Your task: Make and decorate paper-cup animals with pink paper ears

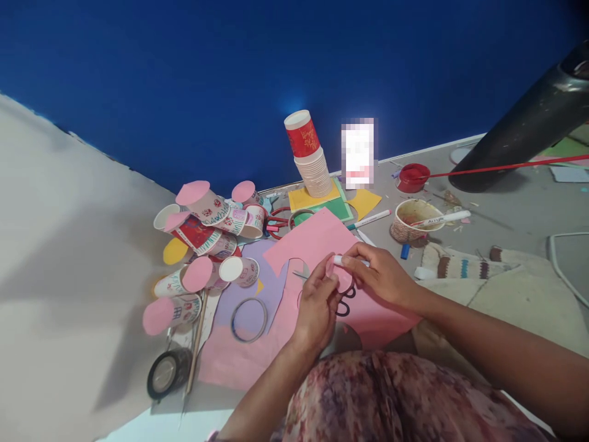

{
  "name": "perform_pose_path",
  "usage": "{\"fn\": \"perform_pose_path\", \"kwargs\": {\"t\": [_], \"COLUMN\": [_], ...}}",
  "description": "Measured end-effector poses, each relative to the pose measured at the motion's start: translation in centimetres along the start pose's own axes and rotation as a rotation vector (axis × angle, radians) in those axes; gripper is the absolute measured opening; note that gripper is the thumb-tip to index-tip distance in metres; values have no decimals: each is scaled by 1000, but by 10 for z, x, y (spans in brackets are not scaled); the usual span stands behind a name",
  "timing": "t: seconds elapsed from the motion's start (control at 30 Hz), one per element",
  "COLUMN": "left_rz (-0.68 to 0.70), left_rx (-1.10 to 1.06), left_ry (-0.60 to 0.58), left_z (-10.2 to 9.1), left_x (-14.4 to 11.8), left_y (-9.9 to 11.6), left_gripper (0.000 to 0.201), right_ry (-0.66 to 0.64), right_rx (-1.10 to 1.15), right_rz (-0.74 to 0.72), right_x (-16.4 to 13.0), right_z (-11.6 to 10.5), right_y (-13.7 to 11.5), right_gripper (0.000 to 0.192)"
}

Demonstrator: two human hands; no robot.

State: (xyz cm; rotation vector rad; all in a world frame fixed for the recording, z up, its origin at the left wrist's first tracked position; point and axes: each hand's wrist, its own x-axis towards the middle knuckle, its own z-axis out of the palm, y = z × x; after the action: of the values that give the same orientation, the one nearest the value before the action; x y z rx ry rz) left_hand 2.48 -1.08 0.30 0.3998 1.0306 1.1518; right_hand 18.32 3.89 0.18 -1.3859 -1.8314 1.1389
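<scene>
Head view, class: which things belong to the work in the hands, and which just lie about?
In hand:
left hand and right hand
small pink piece
white marker
pink paper sheet

Lying about:
cup stack
decorated cups
black tape roll
clear tape ring
red pot

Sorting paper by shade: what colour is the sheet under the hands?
Pink sheet, clearest in the head view.

The white marker pen (440, 218) lying across the rim of the stained paper bowl (414, 222) bears dark lettering that looks like "Acrylic"; the red top cup of the tall paper cup stack (302, 138) carries gold script, seemingly "Happy"; the lettering on the decorated paper cups (207, 230) is too small to read.
</scene>
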Motion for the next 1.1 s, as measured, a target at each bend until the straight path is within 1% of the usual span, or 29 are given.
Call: {"fn": "perform_pose_path", "kwargs": {"t": [0.1,0.2,0.27,0.4,0.47,0.67,0.83,0.93,1.1], "left_rz": [14,-15,-53,-109,-131,-175,-227,-205,-85], "left_rx": [-81,-131,-154,-193,-209,-250,-287,-285,-283], "left_ry": [-59,-77,-79,-78,-66,-25,-31,1,74], "left_z": [3,2,-1,-3,-4,-7,-9,-8,-7], "left_x": [3,5,6,9,10,12,13,12,12], "left_y": [5,9,10,13,14,17,22,26,34], "left_gripper": [31,26,24,21,20,21,26,32,36], "right_ry": [-50,-78,-104,-131,-120,22,57,52,51], "right_rx": [193,366,432,498,535,619,649,663,682], "right_rz": [22,69,103,141,159,182,182,186,202], "right_x": [2,3,4,7,8,10,10,10,10], "right_z": [-3,-4,-3,-2,-2,-4,-4,-4,-3], "right_y": [-1,2,5,9,9,10,13,16,19], "right_gripper": [47,49,50,52,51,42,42,41,41]}}
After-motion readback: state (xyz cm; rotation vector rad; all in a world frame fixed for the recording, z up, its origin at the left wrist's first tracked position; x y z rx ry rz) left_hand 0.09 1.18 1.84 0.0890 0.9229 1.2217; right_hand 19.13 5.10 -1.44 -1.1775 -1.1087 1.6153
